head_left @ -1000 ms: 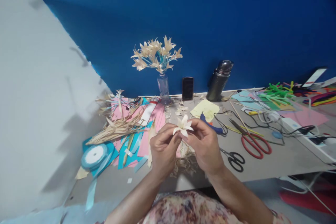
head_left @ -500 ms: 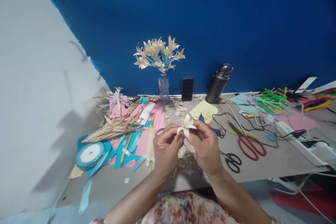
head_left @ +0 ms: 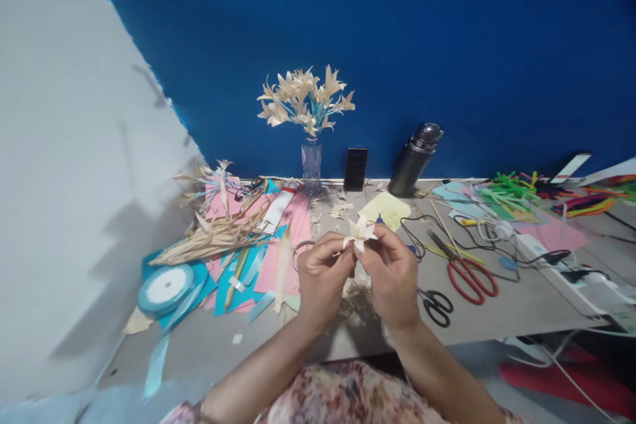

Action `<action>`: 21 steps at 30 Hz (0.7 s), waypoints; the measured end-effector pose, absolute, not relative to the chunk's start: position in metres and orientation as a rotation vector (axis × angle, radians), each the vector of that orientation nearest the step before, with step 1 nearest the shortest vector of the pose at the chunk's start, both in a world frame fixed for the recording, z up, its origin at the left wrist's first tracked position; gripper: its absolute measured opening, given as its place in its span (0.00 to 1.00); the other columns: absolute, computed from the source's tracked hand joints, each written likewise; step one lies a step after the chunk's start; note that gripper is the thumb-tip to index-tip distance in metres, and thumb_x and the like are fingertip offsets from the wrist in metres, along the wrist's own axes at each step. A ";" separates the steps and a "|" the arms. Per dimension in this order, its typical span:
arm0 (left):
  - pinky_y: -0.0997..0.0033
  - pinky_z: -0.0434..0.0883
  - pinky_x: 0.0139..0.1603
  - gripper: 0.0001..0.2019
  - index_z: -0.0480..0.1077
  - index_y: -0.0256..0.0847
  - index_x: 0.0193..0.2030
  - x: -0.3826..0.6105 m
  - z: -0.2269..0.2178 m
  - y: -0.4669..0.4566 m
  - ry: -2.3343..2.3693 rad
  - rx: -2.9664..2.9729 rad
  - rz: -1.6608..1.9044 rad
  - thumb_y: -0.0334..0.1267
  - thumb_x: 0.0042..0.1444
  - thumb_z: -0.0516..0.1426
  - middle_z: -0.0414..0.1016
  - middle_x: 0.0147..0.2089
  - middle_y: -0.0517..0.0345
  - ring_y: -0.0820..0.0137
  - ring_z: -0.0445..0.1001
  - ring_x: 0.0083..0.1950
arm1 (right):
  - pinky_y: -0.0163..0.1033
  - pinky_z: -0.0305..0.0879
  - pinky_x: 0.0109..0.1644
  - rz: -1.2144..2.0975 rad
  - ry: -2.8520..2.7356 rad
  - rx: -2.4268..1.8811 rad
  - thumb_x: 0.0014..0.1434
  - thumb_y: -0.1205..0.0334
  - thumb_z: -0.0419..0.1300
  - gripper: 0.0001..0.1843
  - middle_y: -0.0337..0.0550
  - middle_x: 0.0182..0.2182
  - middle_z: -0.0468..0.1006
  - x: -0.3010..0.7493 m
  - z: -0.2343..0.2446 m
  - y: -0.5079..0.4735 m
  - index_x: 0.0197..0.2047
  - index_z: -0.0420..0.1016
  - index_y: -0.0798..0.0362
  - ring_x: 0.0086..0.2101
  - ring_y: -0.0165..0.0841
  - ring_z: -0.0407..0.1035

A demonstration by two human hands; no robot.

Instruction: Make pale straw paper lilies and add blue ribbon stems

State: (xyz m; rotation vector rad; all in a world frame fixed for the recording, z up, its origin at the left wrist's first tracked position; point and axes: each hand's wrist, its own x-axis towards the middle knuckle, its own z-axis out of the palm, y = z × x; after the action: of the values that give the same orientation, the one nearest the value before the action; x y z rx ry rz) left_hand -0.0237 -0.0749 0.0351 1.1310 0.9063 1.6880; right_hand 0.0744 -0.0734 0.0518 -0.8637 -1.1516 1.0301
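While hands [head_left: 358,271] pinch paper flower [head_left: 360,232], scissors [head_left: 436,305] nearby

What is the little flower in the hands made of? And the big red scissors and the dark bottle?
Little flower: probably dried leaf or stiff paper; matte cream, thin pointed petals like the straw-coloured strips nearby.
Red scissors: dark metal-looking blades, glossy red handles, likely plastic.
Dark bottle: likely metal; shiny cap, dull grey body.

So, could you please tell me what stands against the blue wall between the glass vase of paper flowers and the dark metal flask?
In the head view, a black phone stands propped upright between the vase and the flask.
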 end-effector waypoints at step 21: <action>0.77 0.69 0.32 0.03 0.80 0.40 0.27 -0.020 0.035 -0.075 0.894 1.125 1.719 0.32 0.50 0.68 0.74 0.28 0.59 0.73 0.72 0.32 | 0.33 0.62 0.32 0.998 -1.239 -0.939 0.57 0.61 0.63 0.05 0.35 0.28 0.67 0.084 0.048 -0.074 0.35 0.71 0.52 0.28 0.28 0.60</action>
State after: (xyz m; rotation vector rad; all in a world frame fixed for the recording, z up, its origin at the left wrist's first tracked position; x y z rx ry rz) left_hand -0.0197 -0.0748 0.0352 1.1253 0.8939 1.7193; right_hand 0.0837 -0.0737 0.0477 -0.9394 -1.2394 0.9982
